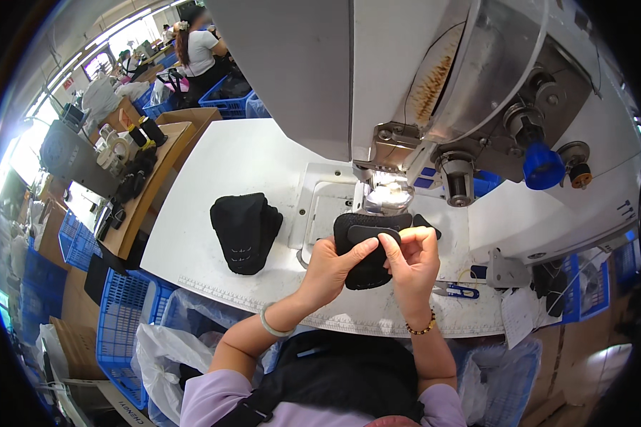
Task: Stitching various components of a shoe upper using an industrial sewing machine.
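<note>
Both my hands work at a black padded fabric piece point(369, 276), held just in front of the lit needle area of a white sewing machine point(390, 191). My left hand point(332, 265) grips its left side, thumb on a small black rounded patch point(367, 233) lying on top. Closed as well, my right hand point(414, 257) pinches that patch's right end between thumb and fingers. The right fingertips are partly hidden. Left of the machine bed lies a stack of black fabric pieces point(246, 233) with small pale marks. Another dark piece point(426, 225) shows behind my right hand.
Blue-handled thread snips point(459, 291) lie right of my right hand. A printed ruler edge runs along the white table point(206, 164). Blue baskets point(121, 334) with plastic bags stand below. At the left is a wooden bench point(149, 203) with thread cones; a person sits far back.
</note>
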The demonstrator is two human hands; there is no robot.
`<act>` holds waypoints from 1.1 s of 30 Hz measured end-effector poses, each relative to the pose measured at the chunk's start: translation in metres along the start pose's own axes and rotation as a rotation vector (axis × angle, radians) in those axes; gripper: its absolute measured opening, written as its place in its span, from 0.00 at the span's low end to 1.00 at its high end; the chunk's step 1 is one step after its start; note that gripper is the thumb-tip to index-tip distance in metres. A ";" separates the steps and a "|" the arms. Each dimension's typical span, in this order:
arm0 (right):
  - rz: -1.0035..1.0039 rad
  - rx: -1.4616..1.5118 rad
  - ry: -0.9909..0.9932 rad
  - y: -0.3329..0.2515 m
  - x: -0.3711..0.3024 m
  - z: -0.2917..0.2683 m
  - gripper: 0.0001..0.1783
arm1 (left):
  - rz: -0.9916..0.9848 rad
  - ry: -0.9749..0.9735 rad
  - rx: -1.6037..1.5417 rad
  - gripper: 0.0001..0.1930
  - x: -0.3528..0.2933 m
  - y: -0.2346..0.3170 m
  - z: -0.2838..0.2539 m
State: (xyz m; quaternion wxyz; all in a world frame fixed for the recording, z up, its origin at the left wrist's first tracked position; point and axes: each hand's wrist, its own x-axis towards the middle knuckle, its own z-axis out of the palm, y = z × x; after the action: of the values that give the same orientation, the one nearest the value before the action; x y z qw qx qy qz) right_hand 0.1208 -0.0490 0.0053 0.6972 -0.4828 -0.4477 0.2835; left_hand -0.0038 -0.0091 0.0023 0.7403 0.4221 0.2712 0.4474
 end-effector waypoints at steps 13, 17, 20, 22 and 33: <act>0.039 -0.084 -0.006 -0.001 0.008 -0.005 0.13 | 0.038 0.019 0.146 0.11 0.004 -0.001 -0.001; -0.356 -0.218 0.132 0.010 0.007 -0.021 0.11 | 0.033 0.074 0.050 0.11 0.004 0.002 0.006; -0.718 -0.740 0.086 0.023 -0.002 -0.050 0.16 | 0.067 0.107 -0.018 0.11 0.001 0.008 0.010; -1.011 -0.985 -0.167 0.025 -0.004 -0.053 0.22 | 0.065 0.132 -0.055 0.11 -0.003 0.012 0.015; -0.959 -0.759 -0.322 -0.015 0.032 -0.016 0.21 | 0.129 0.158 -0.081 0.10 0.003 0.038 0.003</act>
State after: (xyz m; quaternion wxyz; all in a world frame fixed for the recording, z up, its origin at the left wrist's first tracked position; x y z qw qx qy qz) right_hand 0.1484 -0.0344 0.0288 0.4507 -0.3934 -0.7830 -0.1702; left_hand -0.0160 0.0019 0.0368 0.7028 0.3718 0.2830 0.5365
